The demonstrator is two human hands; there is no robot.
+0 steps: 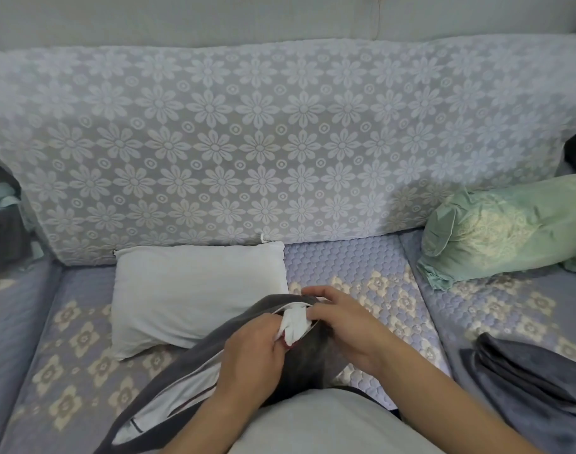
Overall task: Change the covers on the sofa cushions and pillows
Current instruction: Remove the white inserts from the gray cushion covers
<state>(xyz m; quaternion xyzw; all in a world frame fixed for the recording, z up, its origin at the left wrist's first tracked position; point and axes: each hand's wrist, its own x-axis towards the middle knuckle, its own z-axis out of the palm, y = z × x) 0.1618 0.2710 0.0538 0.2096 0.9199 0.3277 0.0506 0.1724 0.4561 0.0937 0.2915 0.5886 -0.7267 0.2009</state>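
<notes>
Two hands worked at the mouth of a dark grey cover (pixel 182 371), a soft, plush sleeve lying slantwise across the seat just before the person. The left hand (pixel 250 358) pinched a bunched white corner (pixel 295 326) of the inner pillow at the cover's opening; the right hand (pixel 342 326) curled over the cover's rim beside it. Pale lining showed along the open edge. Just beyond lay a bare white pillow (pixel 195 293), rectangular and smooth, on the quilted blue sofa seat (pixel 352 267). Folded grey fabric (pixel 525 378) sat to the right. Farther right rested a crumpled green pillow (pixel 509 231), and behind all stood the backrest (pixel 247 142) under flowered lace.
</notes>
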